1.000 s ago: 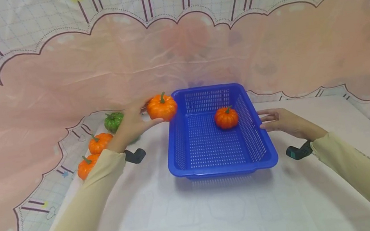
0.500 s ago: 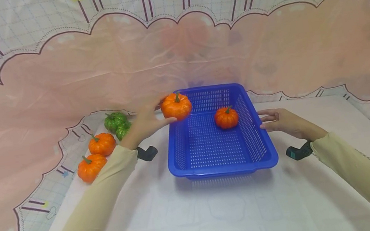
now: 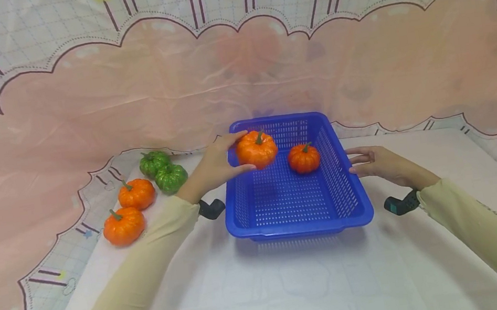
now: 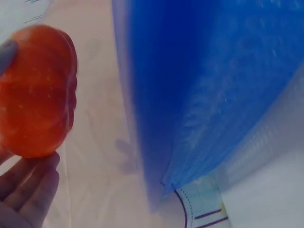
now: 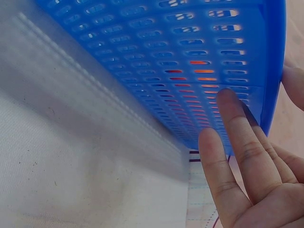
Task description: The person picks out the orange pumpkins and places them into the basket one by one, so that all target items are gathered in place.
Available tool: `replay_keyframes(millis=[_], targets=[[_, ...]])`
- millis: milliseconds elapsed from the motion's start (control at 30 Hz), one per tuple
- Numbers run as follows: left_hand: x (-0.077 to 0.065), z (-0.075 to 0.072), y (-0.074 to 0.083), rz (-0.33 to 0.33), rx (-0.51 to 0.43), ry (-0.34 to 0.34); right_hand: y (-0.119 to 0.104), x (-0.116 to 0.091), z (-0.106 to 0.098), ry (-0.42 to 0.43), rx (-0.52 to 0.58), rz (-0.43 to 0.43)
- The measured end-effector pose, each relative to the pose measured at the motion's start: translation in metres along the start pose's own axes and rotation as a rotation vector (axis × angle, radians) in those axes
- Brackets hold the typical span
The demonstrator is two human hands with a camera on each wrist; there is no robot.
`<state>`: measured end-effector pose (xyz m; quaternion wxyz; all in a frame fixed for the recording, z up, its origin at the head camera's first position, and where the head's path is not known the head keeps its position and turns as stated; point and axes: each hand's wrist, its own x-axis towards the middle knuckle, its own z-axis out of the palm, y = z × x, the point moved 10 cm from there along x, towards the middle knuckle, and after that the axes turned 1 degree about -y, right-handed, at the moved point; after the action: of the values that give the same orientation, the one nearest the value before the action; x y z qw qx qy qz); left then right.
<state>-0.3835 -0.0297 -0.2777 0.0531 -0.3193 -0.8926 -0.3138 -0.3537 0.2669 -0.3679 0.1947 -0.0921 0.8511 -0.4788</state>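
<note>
My left hand grips a small orange pumpkin between thumb and fingers, over the left part of a blue plastic basket. In the left wrist view the held pumpkin is at the left, with fingertips at its lower end and the basket wall blurred beside it. A second, redder pumpkin sits inside the basket toward the right. My right hand touches the basket's right side. In the right wrist view its fingers lie fairly straight against the slotted outer wall, under the rim.
Left of the basket, two orange pumpkins and two green pumpkins stand in a group on the white tabletop. A printed pink curtain rises behind the table. Each wrist carries a dark camera.
My left hand has carried the orange pumpkin rightward, from beside the basket's left rim to over its inside. Its arm has uncovered the pumpkins at the left. The right hand stays put.
</note>
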Motion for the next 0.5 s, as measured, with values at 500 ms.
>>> replay_keyframes(millis=[500], targets=[[0.0013, 0.0051, 0.0081, 0.035, 0.054, -0.083, 0.0026, 0.0010, 0.0000, -0.001, 0.003, 0.008]])
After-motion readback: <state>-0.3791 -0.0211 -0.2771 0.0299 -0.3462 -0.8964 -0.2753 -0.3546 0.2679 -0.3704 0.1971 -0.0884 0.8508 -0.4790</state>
